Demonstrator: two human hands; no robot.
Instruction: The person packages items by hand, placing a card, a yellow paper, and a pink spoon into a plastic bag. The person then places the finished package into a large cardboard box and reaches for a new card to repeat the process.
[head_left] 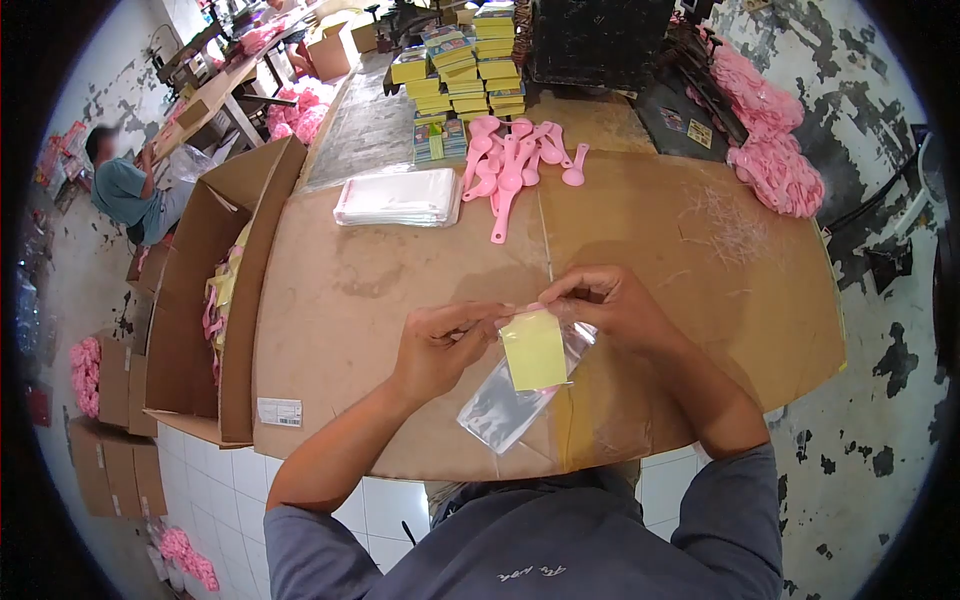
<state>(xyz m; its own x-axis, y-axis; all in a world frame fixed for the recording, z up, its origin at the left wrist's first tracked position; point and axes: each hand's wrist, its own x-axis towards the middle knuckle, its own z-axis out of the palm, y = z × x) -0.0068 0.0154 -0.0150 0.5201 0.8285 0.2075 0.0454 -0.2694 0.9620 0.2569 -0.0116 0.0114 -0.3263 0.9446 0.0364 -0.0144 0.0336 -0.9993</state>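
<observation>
My left hand (447, 342) pinches the upper left corner of a clear plastic bag (500, 408) near the middle of the cardboard-covered table. At the bag's upper right edge, the fingers of my right hand (598, 302) are closed on it. A yellow card (536, 350) lies in or against the upper part of the bag; which of the two I cannot tell. A bit of pink shows at the card's top and bottom edges. Farther back are a stack of clear bags (398, 197) and a pile of pink spoons (508, 175).
Stacked cards (460, 75) stand at the back. An open carton (262, 290) adjoins the table's left side. Pink bundles (775, 165) lie at the back right, with plastic scraps (725, 225) nearby. A seated person (135, 190) is at the far left.
</observation>
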